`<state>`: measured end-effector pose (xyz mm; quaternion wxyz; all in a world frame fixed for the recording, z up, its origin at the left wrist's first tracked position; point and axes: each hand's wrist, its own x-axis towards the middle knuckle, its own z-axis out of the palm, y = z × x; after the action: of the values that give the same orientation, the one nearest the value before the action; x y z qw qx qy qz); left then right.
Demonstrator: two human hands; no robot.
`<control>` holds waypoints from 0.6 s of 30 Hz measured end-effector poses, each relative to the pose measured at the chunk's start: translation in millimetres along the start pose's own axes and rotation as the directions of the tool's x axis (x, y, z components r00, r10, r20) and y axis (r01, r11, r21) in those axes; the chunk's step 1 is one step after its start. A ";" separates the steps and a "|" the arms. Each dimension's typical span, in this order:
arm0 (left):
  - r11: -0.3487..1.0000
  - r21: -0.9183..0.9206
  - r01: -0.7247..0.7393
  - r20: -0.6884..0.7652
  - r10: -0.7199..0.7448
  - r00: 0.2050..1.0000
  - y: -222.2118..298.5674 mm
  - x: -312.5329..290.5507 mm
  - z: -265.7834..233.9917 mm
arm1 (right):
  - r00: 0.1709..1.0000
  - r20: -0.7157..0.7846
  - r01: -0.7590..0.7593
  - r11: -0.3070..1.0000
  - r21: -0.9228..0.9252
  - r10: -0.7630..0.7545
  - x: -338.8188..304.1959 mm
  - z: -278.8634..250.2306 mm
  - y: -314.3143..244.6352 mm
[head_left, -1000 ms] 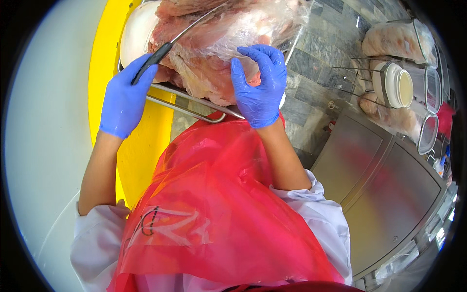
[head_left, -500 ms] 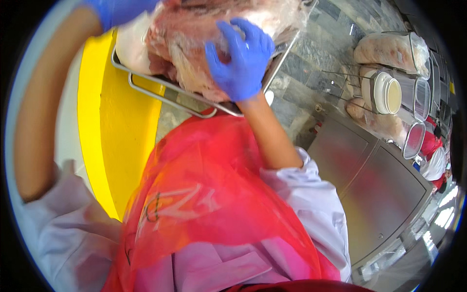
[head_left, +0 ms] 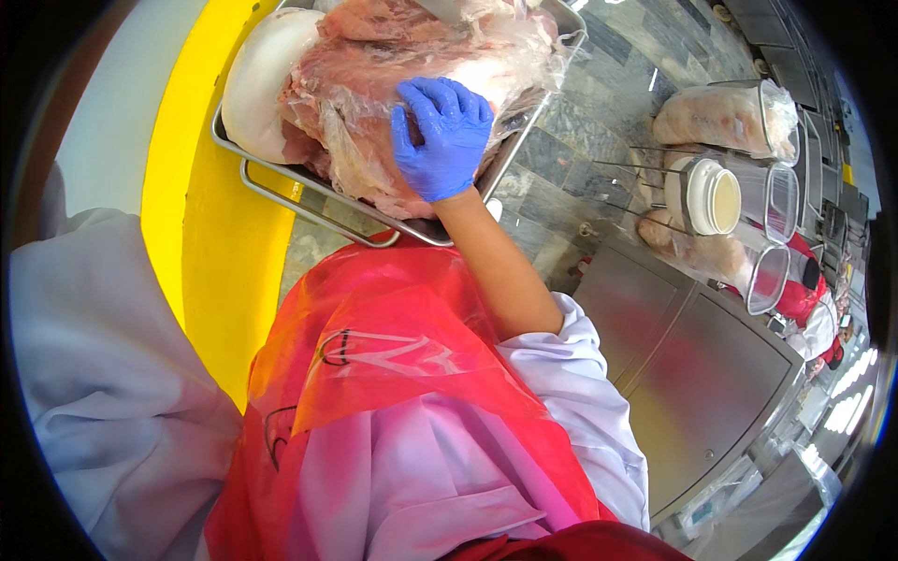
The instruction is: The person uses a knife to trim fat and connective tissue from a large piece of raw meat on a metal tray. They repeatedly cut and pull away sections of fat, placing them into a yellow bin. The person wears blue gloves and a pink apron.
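On meat (head_left: pixel 369 89): R hand (head_left: pixel 443 140) (gloved).

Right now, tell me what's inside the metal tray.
The tray holds raw meat, partly under clear plastic; the gloved right hand is over the meat. The tray's bottom beneath is hidden.

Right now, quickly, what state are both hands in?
Left hand: out of view, so its state cannot be told.
Blue-gloved right hand: open, loosely curved, resting on the large pink piece of raw meat.
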<state>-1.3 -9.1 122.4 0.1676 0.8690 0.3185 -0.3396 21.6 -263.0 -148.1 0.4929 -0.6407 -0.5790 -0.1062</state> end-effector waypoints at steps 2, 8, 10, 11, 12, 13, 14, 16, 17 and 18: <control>0.994 0.032 -0.106 -0.060 0.108 0.992 -1.5 -12.3 17.9 | 0.999 0.038 0.037 0.999 0.005 -0.037 0.4 -2.4 4.0; 0.955 -0.116 -0.272 -0.354 0.216 0.910 -40.8 -63.4 171.4 | 0.997 0.055 0.062 0.997 -0.041 -0.060 -10.7 -3.9 16.9; 0.961 -0.248 -0.121 -0.447 -0.003 0.894 -16.1 -99.4 202.0 | 0.994 0.079 0.071 0.997 0.017 -0.072 -17.0 -0.6 15.7; 0.959 -0.239 -0.154 -0.481 0.021 0.876 -17.2 -98.5 215.3 | 0.993 0.091 0.071 0.997 0.016 -0.072 -18.9 -2.0 13.9; 0.959 -0.222 -0.175 -0.521 0.035 0.853 -24.3 -96.0 224.9 | 0.992 0.093 0.079 0.997 0.026 -0.081 -14.1 1.1 11.6; 0.959 -0.200 -0.200 -0.561 0.056 0.826 -26.6 -95.2 233.6 | 0.992 0.093 0.085 0.996 0.029 -0.088 -12.1 2.8 10.3; 0.974 -0.177 -0.139 -0.560 0.016 0.828 -23.3 -98.0 244.0 | 0.991 0.114 0.069 0.998 0.005 -0.069 -16.8 -1.7 8.5; 0.994 -0.108 -0.023 -0.566 -0.043 0.823 -12.1 -101.5 251.4 | 0.990 0.125 0.059 0.998 0.010 -0.060 -17.5 -2.2 9.2; 0.995 -0.104 -0.006 -0.583 -0.056 0.811 -11.3 -100.1 257.7 | 0.990 0.128 0.052 0.999 0.008 -0.052 -16.2 -2.2 9.6; 0.995 -0.103 0.002 -0.596 -0.063 0.800 -10.6 -97.0 266.6 | 0.992 0.116 0.055 0.998 0.016 -0.056 -16.4 -2.7 8.8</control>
<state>-192.2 -179.2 -0.9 0.0945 0.9169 0.3862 -0.0351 25.2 -274.1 -162.8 0.4594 -0.6262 -0.6250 -0.0786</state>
